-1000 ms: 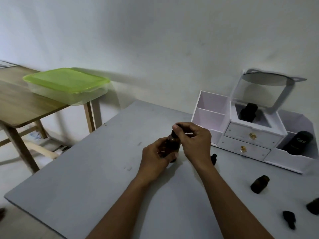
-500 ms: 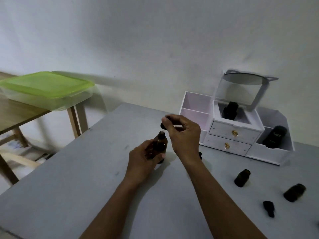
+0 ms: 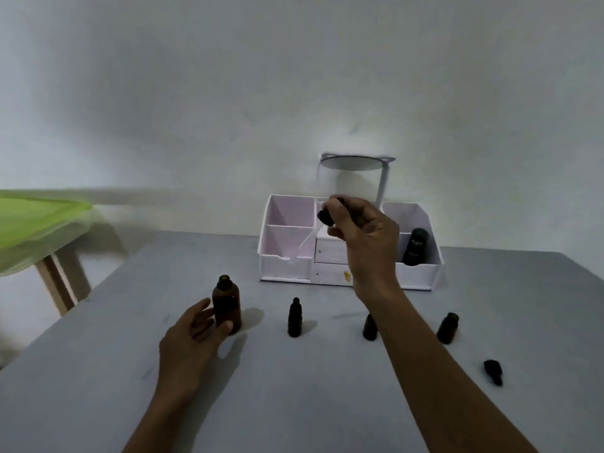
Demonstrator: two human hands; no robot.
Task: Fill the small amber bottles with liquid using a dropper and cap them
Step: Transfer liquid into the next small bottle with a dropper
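While right hand (image 3: 359,232) fingers pinch dropper (image 3: 326,216) aloft | left hand (image 3: 191,338) fingers spread, seemingly touching bottle (image 3: 226,304) | well inside table (image 3: 294,403) edge

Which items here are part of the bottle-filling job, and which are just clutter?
Job: dropper in right hand; large amber bottle at left hand; left small bottle, middle small bottle, right small bottle; loose cap.

Lying about: white organizer, black bottle inside it, mirror, green-lidded box.
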